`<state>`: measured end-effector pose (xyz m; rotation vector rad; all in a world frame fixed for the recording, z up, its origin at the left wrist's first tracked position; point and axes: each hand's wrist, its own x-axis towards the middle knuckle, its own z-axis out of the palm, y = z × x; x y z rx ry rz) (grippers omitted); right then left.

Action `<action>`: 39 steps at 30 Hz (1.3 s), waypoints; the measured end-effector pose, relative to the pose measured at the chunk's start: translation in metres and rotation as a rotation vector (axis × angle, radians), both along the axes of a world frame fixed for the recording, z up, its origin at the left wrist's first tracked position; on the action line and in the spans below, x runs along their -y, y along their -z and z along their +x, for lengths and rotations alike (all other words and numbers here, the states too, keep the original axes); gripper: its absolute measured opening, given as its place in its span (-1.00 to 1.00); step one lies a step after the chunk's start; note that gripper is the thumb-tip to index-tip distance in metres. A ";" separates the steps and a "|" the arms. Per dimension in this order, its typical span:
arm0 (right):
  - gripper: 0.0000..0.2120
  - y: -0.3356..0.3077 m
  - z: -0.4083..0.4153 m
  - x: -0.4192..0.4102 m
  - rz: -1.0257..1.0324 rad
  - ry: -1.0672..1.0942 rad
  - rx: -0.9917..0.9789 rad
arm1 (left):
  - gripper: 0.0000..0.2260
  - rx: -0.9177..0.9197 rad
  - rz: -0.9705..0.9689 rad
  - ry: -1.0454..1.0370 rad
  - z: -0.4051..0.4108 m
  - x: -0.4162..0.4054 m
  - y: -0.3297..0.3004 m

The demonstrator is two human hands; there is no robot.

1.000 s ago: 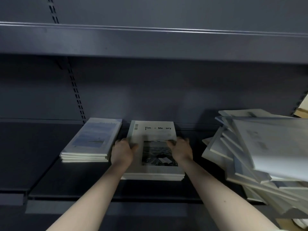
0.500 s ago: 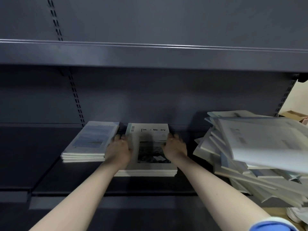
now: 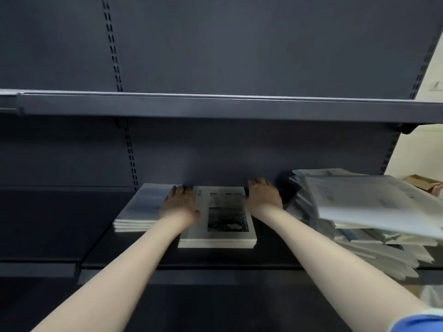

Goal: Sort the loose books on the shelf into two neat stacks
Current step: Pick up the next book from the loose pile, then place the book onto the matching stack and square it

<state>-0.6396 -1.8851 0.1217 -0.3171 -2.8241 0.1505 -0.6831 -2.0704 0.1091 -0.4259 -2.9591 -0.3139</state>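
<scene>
Head view: both arms reach in along a dark metal shelf [image 3: 239, 259], one hand on each side of the middle stack.
Middle stack [image 3: 223, 216]: lies flat mid-shelf, long axis running front to back, title end toward the back panel, spines and page edges squared at the front.
Left hand [image 3: 180, 205]: fingers straight, flat against the stack's left edge, fingertips up near the far corner.
Right hand [image 3: 263, 195]: fingers straight too, pressed to the right edge near the back, nothing pinched.
Left stack [image 3: 141, 209]: just beside the left hand, same front-to-back lie, angled slightly away to the left, neat.
Loose pile [image 3: 359, 212]: at the right end, books fanned and tilted at several angles, top sheets jutting over the front lip.
Since half a second ago: both hands have slid further back along the stack's sides, the cover picture now fully uncovered, and the stack sits closer to the back panel.
Edges and room: narrow gap between the two neat stacks, filled by the left hand; dark open strip between the right hand and the loose pile; broad bare shelf in front of the stacks.
Upper shelf [image 3: 215, 106]: overhangs the whole row, well above the hands.
Sleeve [image 3: 419, 323]: blue cuff at the lower right corner.
</scene>
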 end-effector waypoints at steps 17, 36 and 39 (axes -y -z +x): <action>-0.64 -0.051 0.067 -0.078 0.045 0.128 -0.108 | -0.45 -0.149 0.031 0.139 0.039 -0.051 -0.042; -0.41 -0.029 0.138 -0.274 0.056 0.234 -0.036 | -0.23 0.072 -0.034 0.112 0.095 -0.235 -0.048; -0.34 -0.023 0.136 -0.283 0.016 0.221 -0.006 | -0.28 0.086 -0.027 0.082 0.102 -0.239 -0.051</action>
